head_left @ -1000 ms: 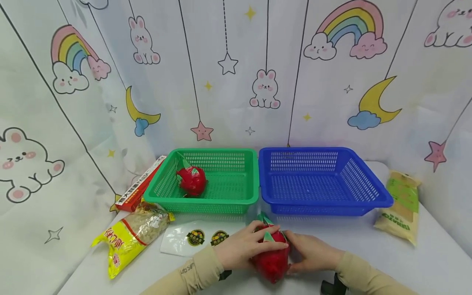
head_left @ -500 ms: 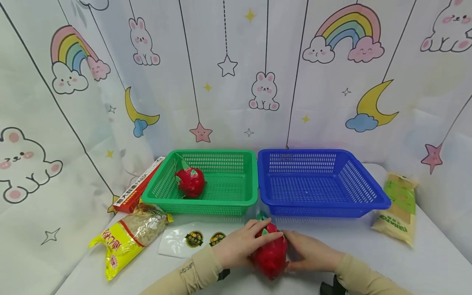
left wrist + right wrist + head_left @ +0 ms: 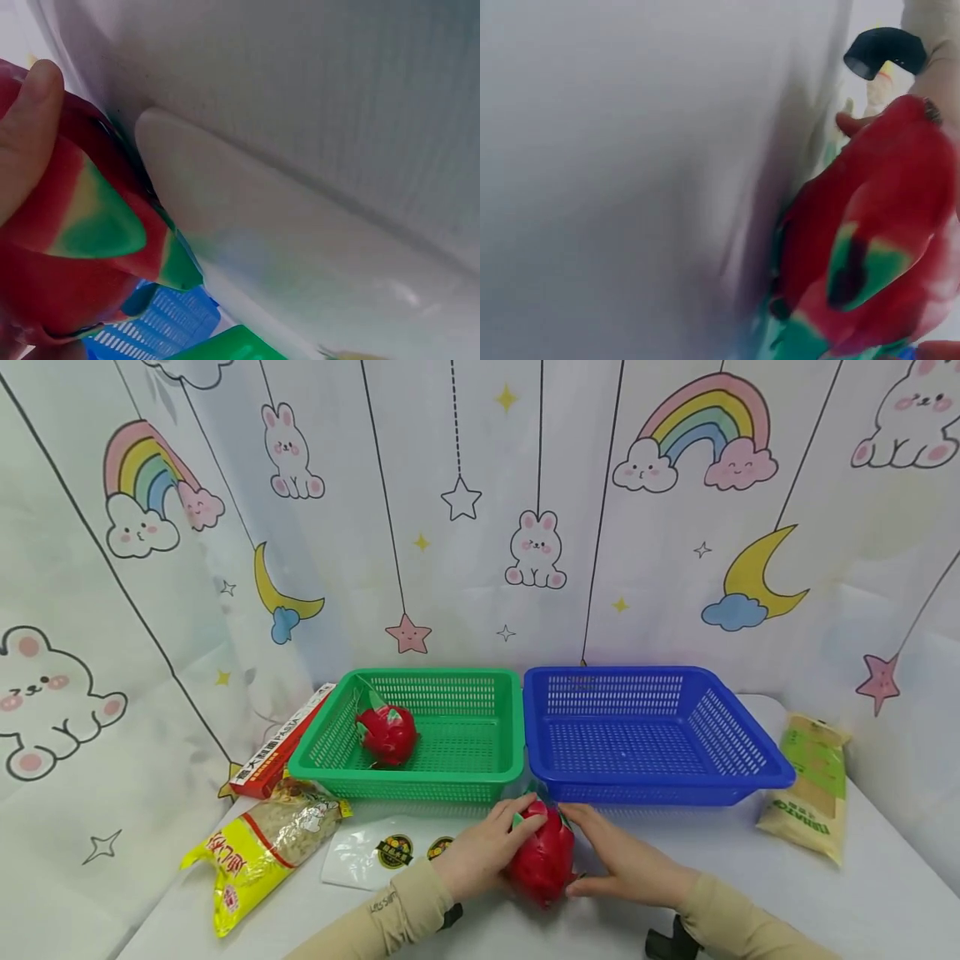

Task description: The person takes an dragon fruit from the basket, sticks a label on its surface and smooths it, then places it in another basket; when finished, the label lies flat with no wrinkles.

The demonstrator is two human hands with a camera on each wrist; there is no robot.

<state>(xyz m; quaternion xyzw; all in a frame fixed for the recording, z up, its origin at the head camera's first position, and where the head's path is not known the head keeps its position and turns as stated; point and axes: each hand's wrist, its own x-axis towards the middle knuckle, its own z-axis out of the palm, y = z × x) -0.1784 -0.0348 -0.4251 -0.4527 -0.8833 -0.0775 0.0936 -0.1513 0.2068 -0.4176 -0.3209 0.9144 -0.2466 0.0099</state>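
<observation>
A red dragon fruit point(image 3: 542, 860) with green-tipped scales lies on the white table in front of the two baskets. My left hand point(image 3: 482, 850) grips it from the left, with fingers over its upper side; in the left wrist view the thumb point(image 3: 34, 112) presses on its red skin. At its right side is my right hand point(image 3: 626, 858), fingers and thumb fairly straight and spread, tips at or against the fruit; a gap shows before the palm. In the right wrist view the dragon fruit point(image 3: 885, 225) fills the right side.
A green basket point(image 3: 408, 774) holds another dragon fruit point(image 3: 388, 735). Right of it stands a blue basket point(image 3: 660, 783). A red box point(image 3: 281, 745), a yellow food bag point(image 3: 262, 847) and a white bag with round labels point(image 3: 352, 852) lie left; a beige-green packet point(image 3: 808, 789) lies right.
The dragon fruit has shifted slightly left and away from me. My left hand has kept its grip on it, while my right hand's fingers have spread and moved up and left along its side.
</observation>
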